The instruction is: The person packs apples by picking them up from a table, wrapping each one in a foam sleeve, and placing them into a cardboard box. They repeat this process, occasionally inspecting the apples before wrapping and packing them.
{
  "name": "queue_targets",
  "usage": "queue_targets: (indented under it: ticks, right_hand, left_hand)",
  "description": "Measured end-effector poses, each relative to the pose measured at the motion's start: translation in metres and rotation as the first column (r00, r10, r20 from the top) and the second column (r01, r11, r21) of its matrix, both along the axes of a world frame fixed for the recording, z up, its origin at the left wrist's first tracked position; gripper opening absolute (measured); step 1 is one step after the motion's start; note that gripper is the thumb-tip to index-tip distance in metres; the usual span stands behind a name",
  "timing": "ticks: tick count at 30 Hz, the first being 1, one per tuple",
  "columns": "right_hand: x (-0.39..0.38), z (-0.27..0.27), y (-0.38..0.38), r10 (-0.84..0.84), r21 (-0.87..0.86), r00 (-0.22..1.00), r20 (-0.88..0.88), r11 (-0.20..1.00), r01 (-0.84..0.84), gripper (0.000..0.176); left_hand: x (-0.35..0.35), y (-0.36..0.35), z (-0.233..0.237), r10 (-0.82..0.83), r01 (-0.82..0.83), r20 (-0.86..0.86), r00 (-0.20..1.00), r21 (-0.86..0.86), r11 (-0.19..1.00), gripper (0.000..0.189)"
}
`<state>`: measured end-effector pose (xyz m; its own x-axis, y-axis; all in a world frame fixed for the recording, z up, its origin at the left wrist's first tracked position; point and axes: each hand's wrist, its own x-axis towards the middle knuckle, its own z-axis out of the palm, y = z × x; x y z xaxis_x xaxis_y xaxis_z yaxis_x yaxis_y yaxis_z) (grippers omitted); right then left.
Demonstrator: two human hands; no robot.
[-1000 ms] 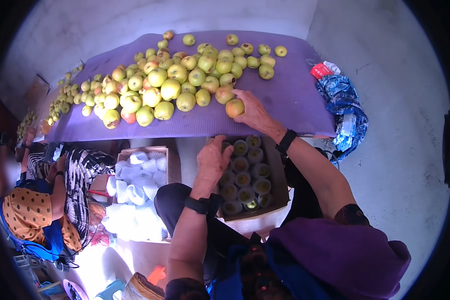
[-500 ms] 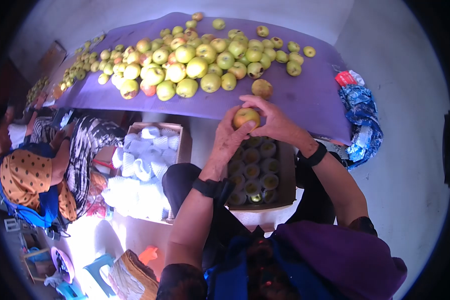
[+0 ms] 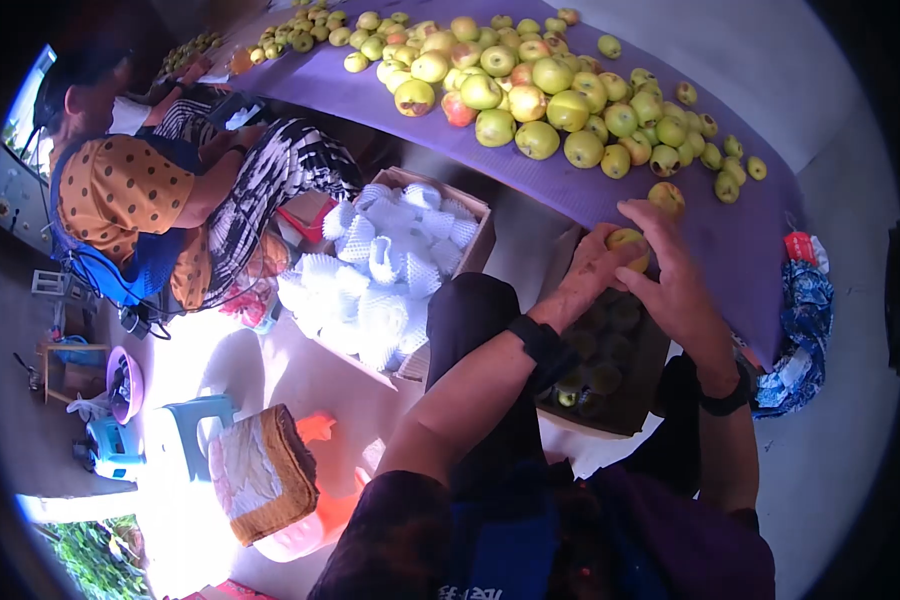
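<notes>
Yellow-red round apple [image 3: 630,243]: hovering over brown cardboard box [image 3: 625,418]
Hands: left hand [image 3: 590,280] and right hand [image 3: 676,290] both clamping it

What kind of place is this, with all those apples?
Probably an informal fruit-packing spot. Apples lie heaped on a purple mat, a cardboard box holds white foam sleeves, and the left hand and right hand hold an apple over a box of wrapped apples.

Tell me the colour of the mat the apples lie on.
Purple; the mat shows best in the head view, beside the held apple.
</notes>
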<state>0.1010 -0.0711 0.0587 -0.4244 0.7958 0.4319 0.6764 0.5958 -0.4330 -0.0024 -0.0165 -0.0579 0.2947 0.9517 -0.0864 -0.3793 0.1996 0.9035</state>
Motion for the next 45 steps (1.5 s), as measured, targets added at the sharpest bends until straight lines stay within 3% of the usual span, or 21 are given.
queue_targets:
  ticks: [2,4,7,8,9,10,13,15,17,22,24,25,28,32,34,38,40,42,43,44,45]
  right_hand:
    - [-0.014,0.014,-0.001,0.209,-0.13,0.977,-0.053,0.968,-0.214,0.046]
    - [-0.035,0.017,-0.005,0.309,-0.186,0.951,0.023,0.936,-0.3,0.044]
    - [-0.07,0.011,-0.013,0.472,-0.272,0.875,0.111,0.861,-0.43,0.039]
    - [-0.083,0.008,-0.015,0.54,-0.297,0.832,0.127,0.821,-0.487,0.036]
    - [-0.097,0.006,-0.014,0.546,-0.301,0.827,0.133,0.818,-0.491,0.036]
    - [-0.113,0.005,-0.013,0.596,-0.373,0.79,0.139,0.771,-0.516,0.033]
    - [-0.149,-0.018,-0.01,0.685,-0.358,0.712,0.156,0.711,-0.605,0.028]
    - [-0.165,-0.042,-0.01,0.719,-0.265,0.672,0.18,0.693,-0.671,0.025]
    - [-0.178,-0.063,-0.014,0.684,0.17,0.67,0.289,0.652,-0.739,0.012]
    - [-0.202,-0.074,-0.032,0.674,-0.063,0.643,0.363,0.706,-0.705,0.011]
    - [-0.206,-0.07,-0.041,0.388,0.234,0.463,0.797,0.508,-0.829,0.002]
    - [-0.214,-0.085,-0.048,0.33,0.357,0.569,0.753,0.521,-0.775,0.007]
    - [-0.221,-0.09,-0.057,0.45,0.077,0.424,0.786,0.609,-0.79,0.003]
    - [-0.225,-0.112,-0.057,0.45,0.232,0.501,0.739,0.527,-0.817,0.002]
    - [-0.229,-0.114,-0.055,0.533,-0.04,0.341,0.774,0.579,-0.814,0.013]
    - [-0.238,-0.121,-0.074,0.5,-0.199,0.532,0.683,0.829,-0.523,0.012]
    - [-0.236,-0.103,-0.088,0.403,0.321,0.643,0.652,0.621,-0.715,0.009]
    - [-0.251,-0.113,-0.091,0.301,0.454,0.686,0.662,0.568,-0.687,0.007]
    - [-0.257,-0.146,-0.089,0.335,0.168,0.535,0.775,0.707,-0.687,0.014]
    - [-0.26,-0.145,-0.084,0.363,0.178,0.545,0.755,0.687,-0.704,0.017]
    - [-0.272,-0.14,-0.079,0.483,-0.126,0.509,0.713,0.802,-0.585,0.019]
  left_hand:
    - [0.008,0.01,-0.035,0.073,0.06,-0.211,0.975,0.562,0.825,0.047]
    - [0.003,-0.011,-0.028,0.097,0.012,-0.132,0.987,0.65,0.76,0.039]
    - [-0.003,-0.025,-0.02,0.465,0.089,-0.302,0.832,0.901,0.424,0.042]
    - [0.001,-0.025,-0.013,0.469,0.081,-0.296,0.832,0.902,0.425,0.042]
    - [0.009,-0.022,-0.006,0.228,0.038,-0.352,0.908,0.61,0.791,0.046]
    - [0.014,-0.02,0.0,-0.018,0.07,-0.277,0.961,0.181,0.981,0.05]
    - [0.016,-0.017,0.009,-0.132,0.131,-0.133,0.982,-0.017,0.991,0.058]
    - [0.021,-0.017,0.004,-0.134,0.138,-0.078,0.988,0.044,0.989,0.058]
    - [0.023,-0.017,-0.004,-0.137,0.139,-0.024,0.99,0.108,0.984,0.058]
    - [0.02,-0.023,-0.001,-0.103,0.092,0.051,0.993,0.179,0.98,0.056]
    - [0.017,-0.026,0.0,-0.087,0.074,0.064,0.994,0.182,0.98,0.056]
    - [0.017,-0.026,-0.001,-0.072,0.058,0.072,0.995,0.182,0.982,0.057]
    - [0.02,-0.027,-0.005,-0.037,0.032,0.034,0.999,0.13,0.991,0.058]
    - [0.017,-0.032,-0.002,-0.078,0.074,0.031,0.996,0.112,0.991,0.06]
    - [0.015,-0.032,0.001,-0.032,0.022,0.079,0.996,0.127,0.992,0.06]
    - [0.025,-0.022,-0.006,0.017,-0.017,0.001,1.0,0.072,0.997,0.057]
    - [0.024,-0.015,-0.015,-0.056,0.053,0.029,0.998,0.08,0.995,0.058]
    - [0.017,-0.017,-0.008,-0.068,0.066,0.011,0.998,0.115,0.991,0.058]
    - [0.022,-0.018,-0.014,-0.083,0.084,-0.011,0.996,0.126,0.988,0.058]
    - [0.022,-0.019,-0.013,-0.088,0.09,-0.023,0.996,0.134,0.987,0.058]
    - [0.022,-0.019,-0.013,-0.095,0.099,-0.036,0.995,0.135,0.986,0.058]
